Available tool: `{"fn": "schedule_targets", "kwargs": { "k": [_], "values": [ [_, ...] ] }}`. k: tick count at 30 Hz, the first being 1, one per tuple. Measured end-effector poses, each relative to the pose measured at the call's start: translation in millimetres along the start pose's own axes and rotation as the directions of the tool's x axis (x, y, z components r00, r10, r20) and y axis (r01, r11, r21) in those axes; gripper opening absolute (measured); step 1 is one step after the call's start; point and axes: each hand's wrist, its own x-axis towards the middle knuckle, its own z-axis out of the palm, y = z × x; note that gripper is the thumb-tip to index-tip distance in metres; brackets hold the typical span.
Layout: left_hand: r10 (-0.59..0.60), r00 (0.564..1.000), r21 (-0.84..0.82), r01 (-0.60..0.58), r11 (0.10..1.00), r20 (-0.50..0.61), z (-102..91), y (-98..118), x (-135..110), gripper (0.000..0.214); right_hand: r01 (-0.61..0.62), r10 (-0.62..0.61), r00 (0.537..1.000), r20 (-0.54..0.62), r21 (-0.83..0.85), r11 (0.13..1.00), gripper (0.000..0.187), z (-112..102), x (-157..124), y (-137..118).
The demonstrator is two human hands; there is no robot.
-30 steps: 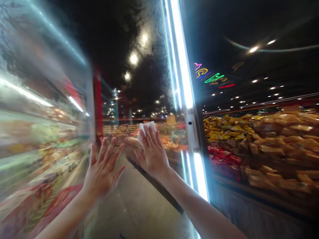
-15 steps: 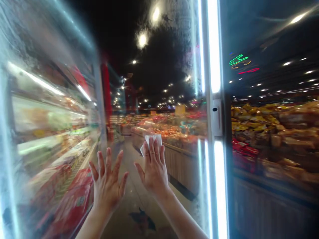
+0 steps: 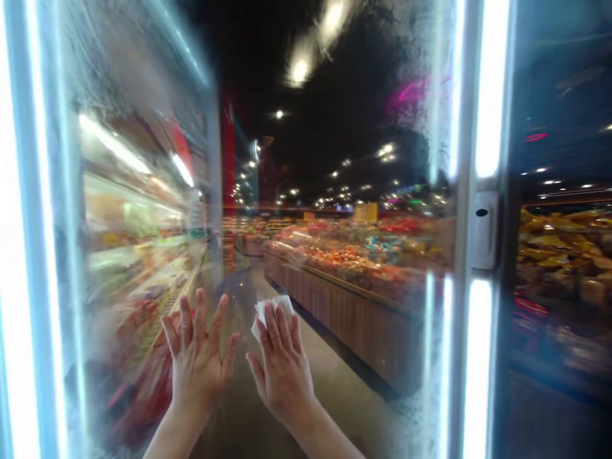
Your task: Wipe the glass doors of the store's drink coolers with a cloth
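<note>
A misted glass door (image 3: 335, 95) with lit white edges fills the view, and a shop aisle shows through it. My left hand (image 3: 196, 360) lies flat on the glass with its fingers spread and nothing in it. Just to its right, my right hand (image 3: 282, 363) presses a folded white tissue (image 3: 268, 309) against the glass under its fingertips. Both hands sit low on the pane, close together without touching.
The door's bright frame strip (image 3: 482, 331) with a grey handle block (image 3: 482, 229) stands at the right, another lit strip (image 3: 23, 255) at the left. Behind the glass are refrigerated shelves (image 3: 143, 255) and a long wooden display counter (image 3: 363, 306) of packaged goods.
Both hands have slid down and a little left on the glass with the tissue. The view has turned, so the door frame now sits further right.
</note>
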Motion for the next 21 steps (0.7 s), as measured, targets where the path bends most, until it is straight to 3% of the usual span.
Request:
{"fn": "schedule_targets", "kwargs": {
  "k": [2, 7, 9, 12, 15, 19, 21],
  "values": [
    [-0.026, 1.000, 0.023, 0.026, 0.999, 0.001, -5.0, -11, 1, 0.073, 0.040, -0.040, 0.999, 0.007, 0.014, 0.999, 0.073, 5, 5, -11],
    [-0.040, 0.999, 0.118, 0.043, 0.992, -0.023, -17.0, -30, 6, 0.075, 0.018, -0.017, 0.997, -0.074, 0.021, 1.000, 0.072, 9, 55, -29],
    [-0.048, 0.999, 0.153, 0.050, 0.987, -0.021, -21.2, -35, 4, 0.076, 0.054, -0.052, 0.998, -0.041, 0.035, 0.998, 0.069, 14, 47, -39],
    [-0.055, 0.998, 0.179, 0.055, 0.982, -0.008, -27.2, -42, -2, 0.077, 0.255, -0.259, 0.965, 0.044, 0.074, 0.964, 0.057, 21, 14, -48],
    [-0.041, 0.999, 0.179, 0.040, 0.983, 0.005, -31.3, -46, -4, 0.077, 0.403, -0.409, 0.910, 0.069, 0.086, 0.911, 0.056, 15, 9, -34],
    [-0.027, 0.999, 0.149, 0.024, 0.988, 0.020, -28.9, -36, -4, 0.077, 0.241, -0.240, 0.970, 0.032, -0.019, 0.970, 0.070, -6, 33, 7],
    [-0.026, 0.999, 0.120, 0.021, 0.993, 0.036, -23.7, -25, -4, 0.077, 0.204, -0.202, 0.979, 0.040, -0.042, 0.978, 0.072, -13, 23, 22]
  ]
}}
